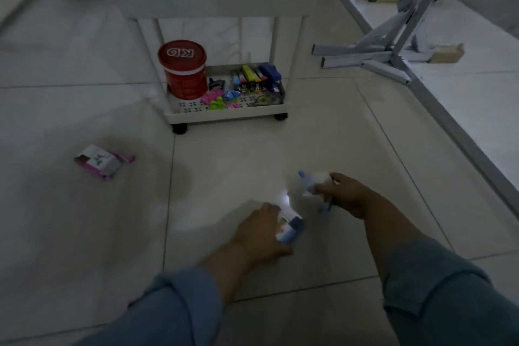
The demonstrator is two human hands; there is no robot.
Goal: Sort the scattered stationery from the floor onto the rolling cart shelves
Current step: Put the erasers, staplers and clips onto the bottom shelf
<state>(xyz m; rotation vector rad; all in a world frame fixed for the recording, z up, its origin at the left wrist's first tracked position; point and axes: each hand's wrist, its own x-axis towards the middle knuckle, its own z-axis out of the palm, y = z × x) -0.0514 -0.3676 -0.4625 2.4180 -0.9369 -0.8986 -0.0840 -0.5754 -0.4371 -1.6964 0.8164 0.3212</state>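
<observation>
Dim tiled floor (84, 233), white rolling cart (224, 111)

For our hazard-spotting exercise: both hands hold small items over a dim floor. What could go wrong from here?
The left hand grips a blue pack, the right hand a white item; either might slip before reaching the cart.
The purple pack lies far left and could be overlooked.
The bottom shelf looks crowded; additions may spill.

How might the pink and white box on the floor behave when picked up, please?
The pink and white box looks like thin card, probably light and crushable. Lying on a flat face, it should slide, not roll. Its left end seems open; contents might spill.
</observation>
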